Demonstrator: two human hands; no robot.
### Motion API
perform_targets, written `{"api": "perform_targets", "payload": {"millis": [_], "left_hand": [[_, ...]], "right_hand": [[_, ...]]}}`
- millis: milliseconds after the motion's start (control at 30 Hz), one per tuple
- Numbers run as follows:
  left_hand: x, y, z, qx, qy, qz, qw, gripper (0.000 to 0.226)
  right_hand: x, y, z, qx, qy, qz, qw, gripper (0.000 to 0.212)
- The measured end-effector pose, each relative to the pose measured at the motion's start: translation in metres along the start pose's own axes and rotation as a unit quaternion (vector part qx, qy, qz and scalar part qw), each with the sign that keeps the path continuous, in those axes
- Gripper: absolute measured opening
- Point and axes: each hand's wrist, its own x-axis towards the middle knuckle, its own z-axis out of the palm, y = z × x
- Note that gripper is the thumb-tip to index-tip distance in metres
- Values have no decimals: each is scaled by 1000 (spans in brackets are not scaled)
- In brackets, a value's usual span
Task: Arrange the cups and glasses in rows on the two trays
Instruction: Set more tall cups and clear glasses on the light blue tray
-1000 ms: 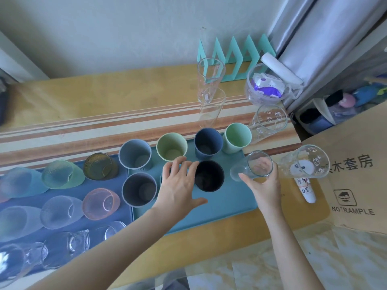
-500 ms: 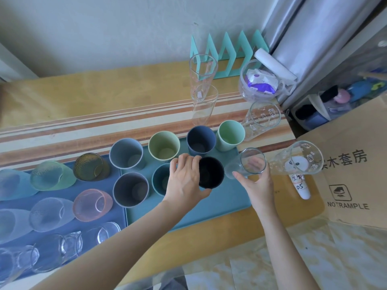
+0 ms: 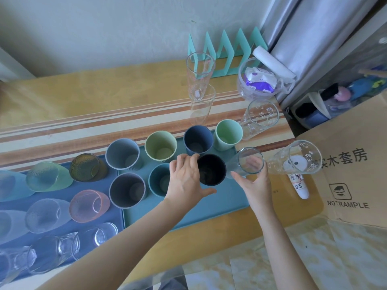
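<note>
Two trays lie side by side: a dark blue tray (image 3: pixel 62 208) at the left with several frosted and clear glasses, and a teal tray (image 3: pixel 219 208) with several opaque cups in two rows. My left hand (image 3: pixel 185 181) grips the black cup (image 3: pixel 211 170) by its left side, beside a teal cup (image 3: pixel 159 181). My right hand (image 3: pixel 254 185) holds a clear glass (image 3: pixel 248 162) at the teal tray's right edge, tilted toward me. Off the trays stand two tall clear glasses (image 3: pixel 201 74), (image 3: pixel 202 103) and two printed clear cups (image 3: pixel 259 118), (image 3: pixel 297 158).
A teal zigzag rack (image 3: pixel 228 49) stands against the wall. A clear bowl (image 3: pixel 257 82) with a packet and a white roll (image 3: pixel 272 61) sit at the back right. A cardboard box (image 3: pixel 351 174) flanks the table's right end, with a white tube (image 3: pixel 299 185) beside it.
My left hand closed on the black cup's left side and nudged it a little. The right hand kept hold of the clear glass at the tray's right edge.
</note>
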Motion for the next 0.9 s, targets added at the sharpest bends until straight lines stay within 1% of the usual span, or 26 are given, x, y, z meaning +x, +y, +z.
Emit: {"api": "perform_targets", "payload": {"millis": [67,167,233,467,600,767,900], "left_hand": [[-3,0,-6,-17,7,2,1000,101],[-10,-11,-21,2,54,20,998,98],[-15,-25,-30,19,62,27,998,96],[-43,-67,-43,78,11,3,997,97],[-50,-71,-40,81,7,-12,997,97],[-49,-70,-35,63,20,-32,997,89],[-46,-68,-33,51,24,-38,998,91]], "right_hand": [[1,1,0,4,-4,-2,1000,67],[4,3,0,3,-17,0,1000,71],[6,4,-1,0,-23,-3,1000,72],[13,6,-6,-21,-31,-28,999,67],[14,4,-5,-11,-43,-23,999,67],[14,6,-4,3,-41,-21,999,66],[8,15,-4,29,-43,7,999,69]]}}
